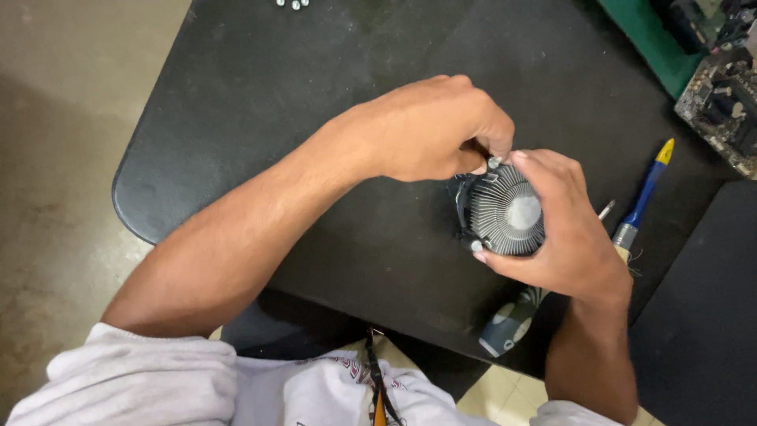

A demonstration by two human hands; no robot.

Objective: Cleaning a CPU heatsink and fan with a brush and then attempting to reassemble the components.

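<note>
A round finned metal heatsink with a black fan frame (505, 214) is held just above the black table (276, 95). My right hand (572, 237) grips it from the right side and underneath, fins facing up. My left hand (441, 130) reaches across from the left, its fingertips pinched on a small silver screw or pin at the heatsink's upper rim. Another silver pin shows at the lower left rim beside my right thumb.
A blue and yellow screwdriver (645, 196) lies to the right of my right hand. A grey handled tool (511, 322) rests at the table's front edge. Small silver screws (293, 4) lie at the far edge. Circuit boards (721, 99) and a green mat (646, 35) sit at the upper right.
</note>
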